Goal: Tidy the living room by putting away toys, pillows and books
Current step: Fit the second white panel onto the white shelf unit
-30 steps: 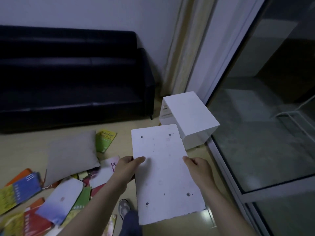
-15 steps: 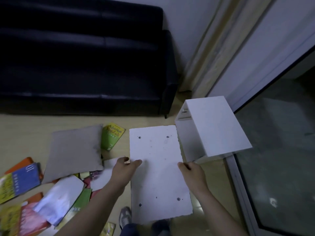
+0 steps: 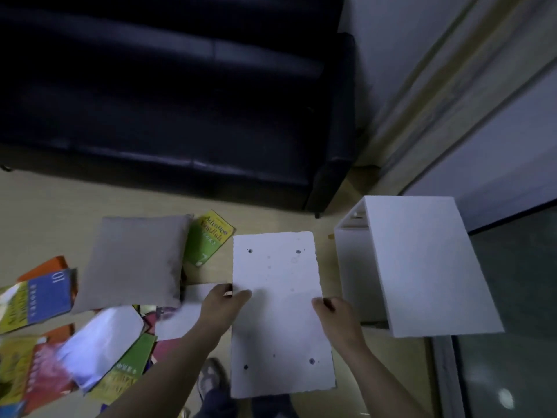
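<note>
I hold a flat white board (image 3: 278,309) with small dark holes level in front of me. My left hand (image 3: 221,306) grips its left edge, thumb on top. Its right edge is gripped by my right hand (image 3: 334,318). A white open-sided cabinet (image 3: 419,263) stands on the floor just right of the board. A grey pillow (image 3: 135,260) lies on the floor to the left, with a green and yellow book (image 3: 209,236) beside it. Several colourful books (image 3: 39,300) and a white book (image 3: 99,345) are scattered at the lower left.
A black sofa (image 3: 168,95) runs along the wall behind the pillow. A glass sliding door (image 3: 512,312) and its frame bound the right side. A beige curtain (image 3: 428,79) hangs in the corner. My shoe (image 3: 211,378) shows below the board.
The view has tilted down and closed in on the cabinet. The board stays gripped in both hands, now lower and nearer the cabinet's left side.
</note>
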